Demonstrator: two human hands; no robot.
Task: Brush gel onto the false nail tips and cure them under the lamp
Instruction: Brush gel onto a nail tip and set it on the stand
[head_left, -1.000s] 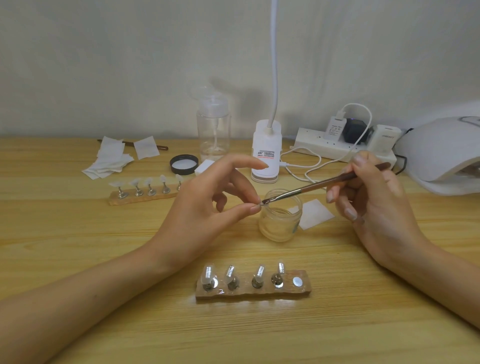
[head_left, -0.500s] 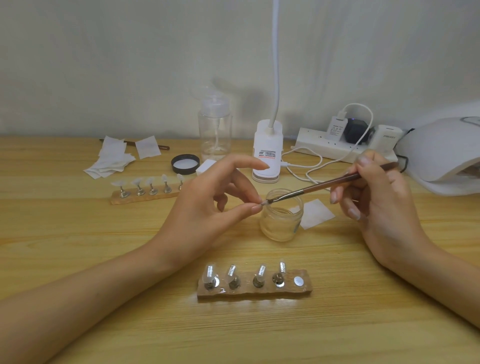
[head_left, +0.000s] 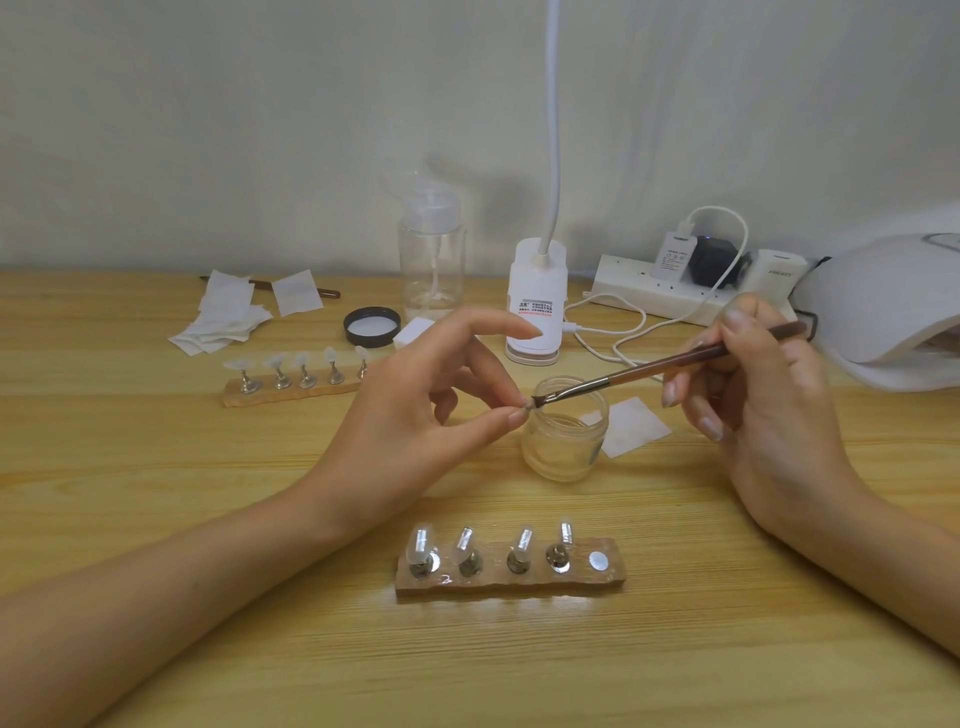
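Items I log from the head view, by size:

Table (head_left: 156, 519): pale wood, carries everything below.
Cure lamp (head_left: 893, 296): white dome at the far right edge, partly out of view; opening faces the table.
Left hand (head_left: 415, 415): raised at centre, forearm coming in from the lower left; thumb and one finger pinch the tip; index finger held out straight above them; remaining fingers curled inward.
Right hand (head_left: 769, 405): right of the jar; fingers curled round the brush like a pen.
Desk lamp (head_left: 535, 296): white base behind the jar, neck rising out of view.
Power strip (head_left: 649, 291): against the wall, with plugs and white cables.
Bottle (head_left: 431, 260): clear, pump top, left of the desk lamp.
Wipes (head_left: 223, 317): loose white pile, far left.
Near holder (head_left: 511, 571): wooden bar closest to me; four tips (head_left: 422, 543) on metal stands; the right-end spot is a bare metal disc.
Far holder (head_left: 291, 389): wooden bar with five stands; its right end is behind the left hand.
Jar (head_left: 566, 431): clear, open, between the hands.
Brush (head_left: 649, 369): brown handle sloping down to the left; bristles touch the tip.
Lid (head_left: 372, 326): black, lying beside the bottle.
Pad (head_left: 634, 426): white square just right of the jar.
Tip (head_left: 529, 408): tiny, above the jar's left rim; I cannot tell its detail.
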